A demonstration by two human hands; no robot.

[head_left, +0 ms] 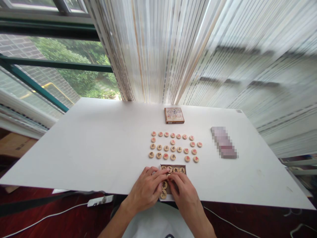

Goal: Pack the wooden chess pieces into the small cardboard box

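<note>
A small open box [183,167] at the near edge of the white table [99,148] holds round wooden Chinese chess pieces [176,170]. My left hand [146,188] and my right hand [184,191] both rest over this box, fingertips meeting in a pinch over the pieces near its middle. What each pinch holds is hidden. Beyond the box, several more chess pieces [173,148] lie face up in loose rows on the table, some with red characters, some black. The box lid [174,115] lies farther back.
A blurred flat rectangular thing [224,142] lies to the right of the pieces. Striped curtains [198,49] hang behind the table, a window [49,72] at left. A white power strip [100,200] and cables lie on the dark red floor below.
</note>
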